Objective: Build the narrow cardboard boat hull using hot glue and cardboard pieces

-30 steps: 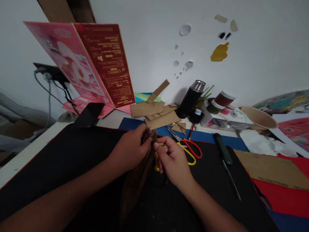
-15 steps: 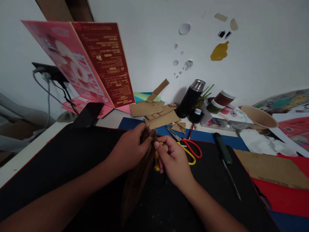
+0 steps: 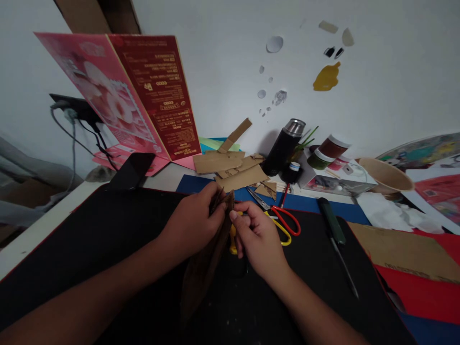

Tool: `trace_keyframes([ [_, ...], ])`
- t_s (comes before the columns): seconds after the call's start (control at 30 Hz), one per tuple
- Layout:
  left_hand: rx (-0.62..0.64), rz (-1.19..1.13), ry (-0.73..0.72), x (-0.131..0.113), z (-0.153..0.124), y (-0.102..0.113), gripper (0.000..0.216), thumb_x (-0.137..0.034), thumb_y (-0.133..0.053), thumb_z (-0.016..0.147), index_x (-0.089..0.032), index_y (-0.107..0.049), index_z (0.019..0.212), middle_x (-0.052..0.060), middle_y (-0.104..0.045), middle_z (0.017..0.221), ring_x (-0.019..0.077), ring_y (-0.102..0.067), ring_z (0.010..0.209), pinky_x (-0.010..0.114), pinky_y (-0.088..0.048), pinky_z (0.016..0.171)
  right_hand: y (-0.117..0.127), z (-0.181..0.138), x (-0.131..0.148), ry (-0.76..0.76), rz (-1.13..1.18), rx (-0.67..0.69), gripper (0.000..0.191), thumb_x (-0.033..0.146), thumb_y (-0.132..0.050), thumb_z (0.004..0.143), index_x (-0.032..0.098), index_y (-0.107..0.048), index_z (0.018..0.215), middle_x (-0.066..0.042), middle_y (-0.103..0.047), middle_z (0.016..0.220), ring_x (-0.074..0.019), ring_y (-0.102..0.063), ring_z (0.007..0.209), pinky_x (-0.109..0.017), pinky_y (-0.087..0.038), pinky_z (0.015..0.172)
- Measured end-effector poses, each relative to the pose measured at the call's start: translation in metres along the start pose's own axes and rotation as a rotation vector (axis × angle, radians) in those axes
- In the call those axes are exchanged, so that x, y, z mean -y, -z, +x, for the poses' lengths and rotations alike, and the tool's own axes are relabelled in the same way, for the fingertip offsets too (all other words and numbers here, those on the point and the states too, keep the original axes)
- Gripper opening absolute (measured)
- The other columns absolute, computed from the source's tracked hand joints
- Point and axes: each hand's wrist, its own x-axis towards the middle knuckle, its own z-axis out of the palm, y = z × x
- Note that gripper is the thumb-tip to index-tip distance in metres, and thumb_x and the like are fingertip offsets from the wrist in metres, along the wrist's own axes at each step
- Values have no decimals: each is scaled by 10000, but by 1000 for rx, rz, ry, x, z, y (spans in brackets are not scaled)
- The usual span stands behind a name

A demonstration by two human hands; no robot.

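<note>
A folded brown piece of cardboard [image 3: 206,268] stands on edge between my hands, its lower part dark in shadow. My left hand [image 3: 196,220] is closed on its upper end, thumb on one side and fingers on the other. From the right, my right hand [image 3: 257,235] pinches the same end between thumb and forefinger. Behind the right hand lie yellow-handled scissors [image 3: 285,235], partly covered, and red-handled scissors [image 3: 293,223] with blades pointing to the back. A yellow part [image 3: 233,242] shows between the cardboard and my right fingers; its kind is hidden.
Cardboard scraps [image 3: 240,177] are piled at the back, beside a black thermos [image 3: 283,148]. A green-handled screwdriver-like tool [image 3: 332,225] lies right on the black mat [image 3: 143,297]. A pink and red folder [image 3: 154,96] stands back left, a phone [image 3: 132,170] before it. Paint jars [image 3: 328,151] stand back right.
Hardly anything differs. Both hands keep their hold at the cardboard's upper end, and the view has shifted very slightly.
</note>
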Motion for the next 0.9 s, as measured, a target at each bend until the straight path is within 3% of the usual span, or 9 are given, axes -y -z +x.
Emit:
trace_keyframes([
  [0.9, 17, -63, 17, 3, 3, -3, 91, -314, -538, 948, -239, -520, 900, 6, -658, 831, 226, -625, 774, 339, -381, 690, 3, 3, -2, 5, -35, -9, 291, 509, -635, 973, 222, -608, 1007, 124, -501, 442, -100, -446, 324, -182, -357, 365],
])
